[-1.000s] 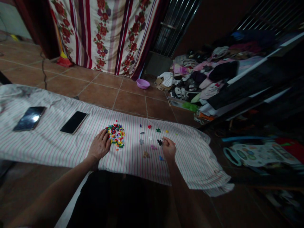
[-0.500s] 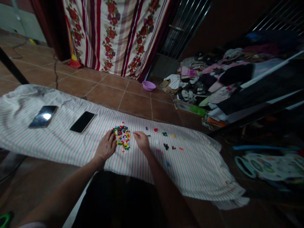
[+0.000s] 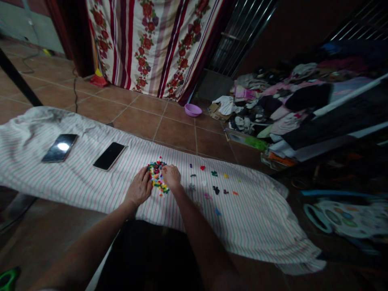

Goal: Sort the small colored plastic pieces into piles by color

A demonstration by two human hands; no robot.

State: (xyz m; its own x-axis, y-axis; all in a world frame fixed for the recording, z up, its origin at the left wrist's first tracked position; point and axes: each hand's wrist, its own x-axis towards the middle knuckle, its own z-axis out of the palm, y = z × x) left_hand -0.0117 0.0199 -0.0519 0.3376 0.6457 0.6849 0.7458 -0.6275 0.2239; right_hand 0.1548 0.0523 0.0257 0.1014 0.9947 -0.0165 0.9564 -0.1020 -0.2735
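A pile of small multicoloured beads or pieces [image 3: 157, 176] lies on a striped cloth [image 3: 248, 230]. Flat on the cloth, my left hand [image 3: 140, 186] rests against the pile's left edge, fingers stretched out. My right hand [image 3: 171, 176] is at the pile's right side, fingertips bent together over the pieces; whatever they may hold is too small to make out. Further right are little groups sorted by colour, among them red pieces [image 3: 203, 167], dark green pieces [image 3: 214, 173], black pieces [image 3: 216, 190], grey pieces [image 3: 192, 187], pink pieces [image 3: 207, 196] and blue pieces [image 3: 218, 211].
Two phone-like devices lie left of the pile: a dark phone [image 3: 109, 156] and a larger shiny device [image 3: 60, 148]. On the tiled floor beyond stands a purple basin [image 3: 193, 110]. A floral curtain [image 3: 145, 48] hangs behind, and heaped clothes [image 3: 273, 97] fill the right.
My right hand has moved left from beside the sorted groups to the pile, uncovering the grey pieces. My left hand stays by the pile. The view has shifted slightly.
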